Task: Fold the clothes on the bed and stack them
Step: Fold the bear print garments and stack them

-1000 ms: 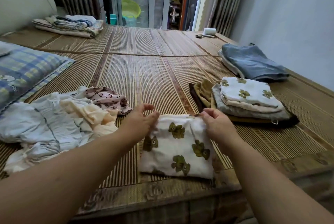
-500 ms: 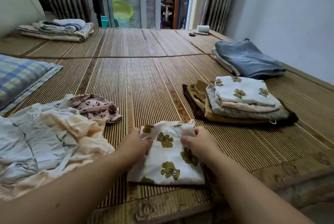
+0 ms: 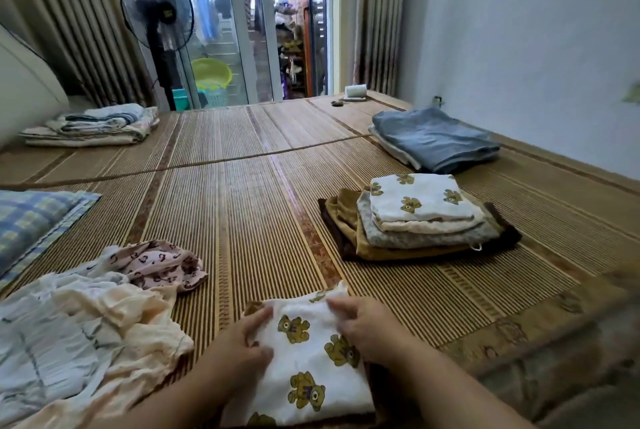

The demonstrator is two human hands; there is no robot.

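At lower centre of the head view: 1 white bear-print garment [image 3: 304, 359], partly folded, lying on the woven bed mat [image 3: 242, 206] near its front edge. Left hand [image 3: 242, 342]: palm down, fingers curled, pinching the garment's left edge. Right hand [image 3: 367, 328]: palm down, fingers gripping bunched cloth at the upper right corner. Right of centre: 1 folded stack [image 3: 415, 220], bear-print piece on top, well apart from the hands. Lower left: 1 unfolded heap [image 3: 76, 342], pale blue and cream, with a pink patterned piece [image 3: 162, 264] at its far edge. No legible writing or labels.
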